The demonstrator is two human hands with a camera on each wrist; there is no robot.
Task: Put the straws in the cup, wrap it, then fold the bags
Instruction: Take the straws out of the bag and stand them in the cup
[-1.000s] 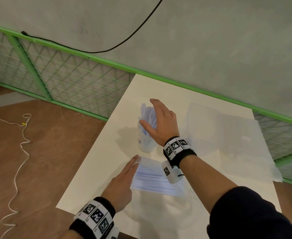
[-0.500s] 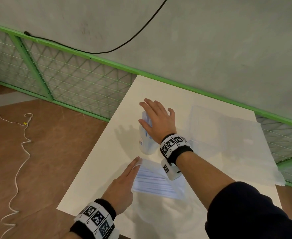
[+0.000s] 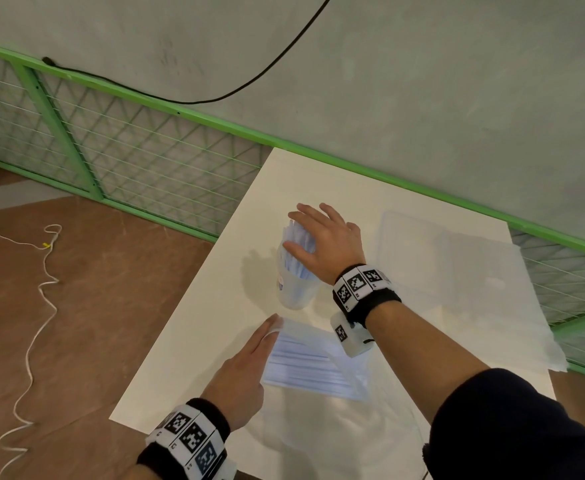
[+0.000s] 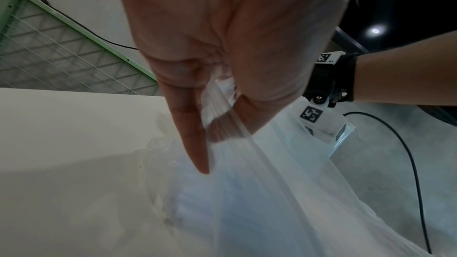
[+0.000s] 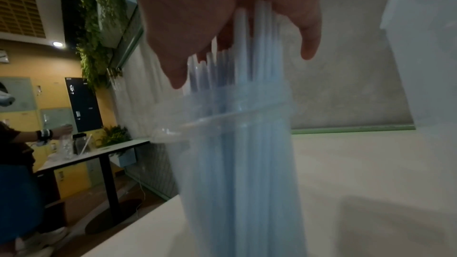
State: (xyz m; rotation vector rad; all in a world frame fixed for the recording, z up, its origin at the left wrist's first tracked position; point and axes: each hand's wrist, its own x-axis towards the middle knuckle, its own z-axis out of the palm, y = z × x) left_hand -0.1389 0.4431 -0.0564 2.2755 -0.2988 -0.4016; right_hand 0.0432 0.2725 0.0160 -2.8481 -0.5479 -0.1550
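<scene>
A clear plastic cup (image 3: 294, 292) stands upright on the white table (image 3: 194, 344), full of pale blue straws (image 3: 293, 233). My right hand (image 3: 322, 237) is spread over the straw tops. In the right wrist view the straws (image 5: 247, 144) touch the palm of that hand (image 5: 222, 17) above the cup's rim (image 5: 197, 121). Nearer to me lies a clear bag (image 3: 308, 365) still holding straws. My left hand (image 3: 249, 368) pinches its left edge, and the left wrist view shows this hand (image 4: 210, 46) with the thumb under the bag's film (image 4: 272, 192).
A flat empty clear bag (image 3: 419, 258) and a thin white sheet (image 3: 516, 306) lie on the table's right half. A green mesh railing (image 3: 128, 157) runs behind the table. A white cord (image 3: 38, 289) trails on the floor left. Another person (image 5: 19, 144) works at a far table.
My right hand has shifted from the side of the straws onto their tops, fingers spreading. The left hand has kept its hold on the bag's edge.
</scene>
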